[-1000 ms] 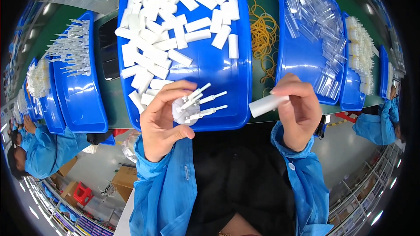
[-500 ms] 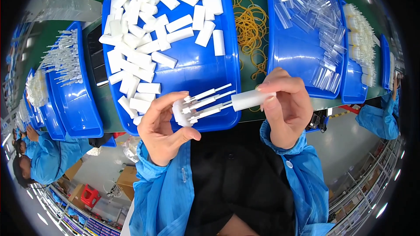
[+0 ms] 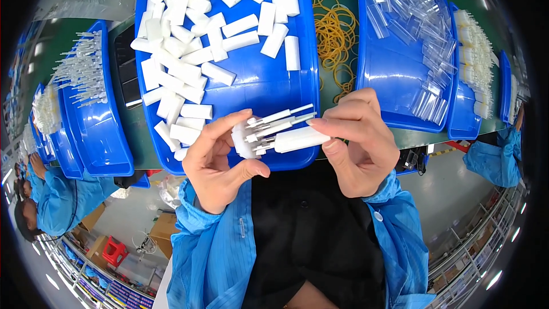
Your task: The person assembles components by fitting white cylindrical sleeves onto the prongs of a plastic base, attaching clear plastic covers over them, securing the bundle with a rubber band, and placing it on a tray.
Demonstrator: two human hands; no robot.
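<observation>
My left hand (image 3: pixel 220 160) is closed round a white round base (image 3: pixel 242 139) with several thin white rods (image 3: pixel 277 121) sticking out of it to the right. Between the thumb and fingers of my right hand (image 3: pixel 360 146) is a white foam cylinder (image 3: pixel 300 138). It sits over the nearer rods, and its left end is close to the base. The farther rods are bare, their thin tips pointing right. Both hands are above the front edge of a blue tray (image 3: pixel 274 88), which holds a heap of similar white cylinders (image 3: pixel 186 71).
Yellow rubber bands (image 3: pixel 334 37) lie between this tray and another blue tray (image 3: pixel 374 91) of clear plastic tubes (image 3: pixel 434 60). At left, a blue tray (image 3: pixel 103 143) carries thin white rod parts (image 3: pixel 86 71). Co-workers in blue sleeves (image 3: pixel 63 206) sit at both sides.
My right hand has moved left, sliding the foam cylinder along the rods toward the base. The left hand still holds the base, shifted slightly right and up.
</observation>
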